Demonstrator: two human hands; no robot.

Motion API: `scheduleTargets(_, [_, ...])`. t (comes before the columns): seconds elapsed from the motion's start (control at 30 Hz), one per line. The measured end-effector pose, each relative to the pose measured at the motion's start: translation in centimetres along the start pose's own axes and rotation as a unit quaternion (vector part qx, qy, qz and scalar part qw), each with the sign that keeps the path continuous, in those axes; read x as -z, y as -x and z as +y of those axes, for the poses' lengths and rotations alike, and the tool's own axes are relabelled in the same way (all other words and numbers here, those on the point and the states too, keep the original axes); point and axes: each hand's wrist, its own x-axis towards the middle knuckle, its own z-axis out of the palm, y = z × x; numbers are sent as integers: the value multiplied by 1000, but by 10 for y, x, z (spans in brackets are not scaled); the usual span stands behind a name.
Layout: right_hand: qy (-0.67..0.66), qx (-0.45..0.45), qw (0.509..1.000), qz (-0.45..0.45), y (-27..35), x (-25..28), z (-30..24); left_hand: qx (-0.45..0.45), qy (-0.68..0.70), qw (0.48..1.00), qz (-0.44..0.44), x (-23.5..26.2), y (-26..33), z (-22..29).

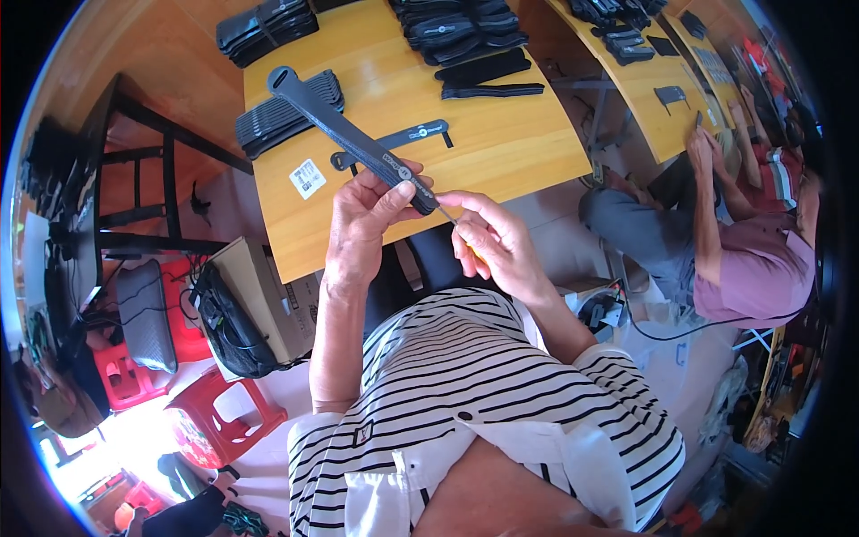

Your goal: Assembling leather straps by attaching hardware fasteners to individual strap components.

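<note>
My left hand [360,219] grips a long dark grey strap [333,123] near its lower end, thumb pressed on top. The strap slants up and left over the table, its slotted end farthest from me. My right hand [497,243] is closed on a thin-shafted tool with a yellow handle [481,259], mostly hidden by the fingers. The shaft reaches the strap's lower end; its exact tip cannot be made out. Beneath the held strap, another dark strap [420,133] lies on the table, partly covered. A neat stack of straps [291,115] sits to the left, near a white printed label [307,178].
The wooden table [528,148] ends just in front of me. Tied bundles of black straps [461,31] lie at its far side, with flat black strips [488,76] nearer. At left are a cardboard box [259,291] and a red stool [210,416]. A person in pink [761,264] sits at right.
</note>
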Motion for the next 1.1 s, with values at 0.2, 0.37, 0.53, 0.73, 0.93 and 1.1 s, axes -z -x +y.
scheduleTargets(0.2, [151, 109, 981, 48, 1, -1, 6, 26, -22, 999, 1, -2, -6, 1])
scheduleTargets(0.37, [-11, -1, 998, -61, 0, 13, -3, 94, 29, 991, -89, 9, -9, 0])
scheduleTargets(0.53, [-194, -110, 968, -118, 0, 23, -11, 109, 49, 984, -130, 6, -9, 6])
scheduleTargets(0.73, [-30, -4, 999, -24, -1, 12, -12, 66, -189, 980, -7, -9, -8, 11])
scheduleTargets(0.93, [-18, -56, 998, 1, -5, 8, -20, -22, -364, 931, 19, -10, -3, 3])
scheduleTargets(1.1, [-104, -95, 989, -36, -11, 20, -4, 41, -295, 954, -17, -5, -4, 3])
